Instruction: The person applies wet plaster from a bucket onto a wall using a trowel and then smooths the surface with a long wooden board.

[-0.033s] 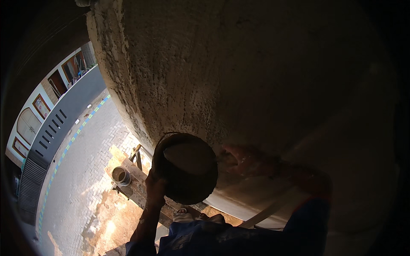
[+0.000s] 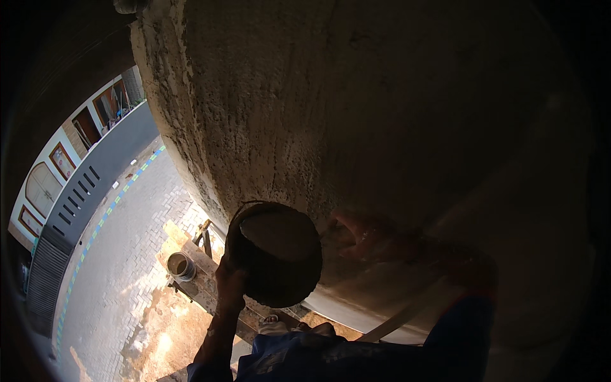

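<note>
My left hand [image 2: 231, 280] grips the left side of a dark round bucket [image 2: 280, 274] with grey wet material inside, held against a rough plastered wall [image 2: 267, 114]. Just right of the bucket, in deep shade, my right hand [image 2: 356, 237] has its fingers curled; what they hold, if anything, I cannot make out. Below, my feet [image 2: 273, 326] stand on wooden boards, partly hidden by my blue clothing. A second bucket [image 2: 181, 266] rests on the planks to the left of my left hand.
A scaffold of wooden planks [image 2: 205, 288] lies beneath me, above a sandy patch and a paved road [image 2: 114, 254] at left. Across it are a grey boundary wall [image 2: 121, 146] and a house [image 2: 57, 165] with framed doors and windows. A pale diagonal length of material [image 2: 394, 318] is at lower right.
</note>
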Action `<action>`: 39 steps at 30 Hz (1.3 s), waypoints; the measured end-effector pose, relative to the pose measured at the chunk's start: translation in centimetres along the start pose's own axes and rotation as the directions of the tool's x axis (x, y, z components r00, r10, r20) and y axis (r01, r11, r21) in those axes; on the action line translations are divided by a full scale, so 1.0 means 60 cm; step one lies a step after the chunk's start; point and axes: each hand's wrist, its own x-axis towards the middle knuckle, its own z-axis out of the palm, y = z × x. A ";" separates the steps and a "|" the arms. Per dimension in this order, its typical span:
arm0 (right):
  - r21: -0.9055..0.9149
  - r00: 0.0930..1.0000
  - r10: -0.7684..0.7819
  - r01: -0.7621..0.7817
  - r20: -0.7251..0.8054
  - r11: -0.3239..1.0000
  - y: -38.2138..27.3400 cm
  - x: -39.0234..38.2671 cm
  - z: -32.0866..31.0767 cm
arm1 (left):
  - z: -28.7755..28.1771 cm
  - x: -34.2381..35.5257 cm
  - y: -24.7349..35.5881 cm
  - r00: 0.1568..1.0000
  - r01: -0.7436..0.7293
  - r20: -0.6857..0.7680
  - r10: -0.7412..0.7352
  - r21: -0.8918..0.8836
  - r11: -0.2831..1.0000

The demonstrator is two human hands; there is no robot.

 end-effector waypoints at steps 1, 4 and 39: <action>-0.004 1.000 -0.023 0.023 0.020 1.000 -0.018 0.006 -0.020 | -0.002 -0.003 0.004 0.999 -0.042 -0.002 0.042 0.000 0.999; -0.298 0.991 0.116 -0.090 0.069 0.950 -0.152 0.008 -0.100 | -0.006 -0.010 0.019 0.991 -0.130 -0.019 0.130 -0.014 0.991; -0.737 0.989 -0.066 -0.055 -0.133 0.673 0.188 -0.094 0.197 | 0.132 0.030 -0.019 0.910 -0.109 0.406 0.083 0.041 0.993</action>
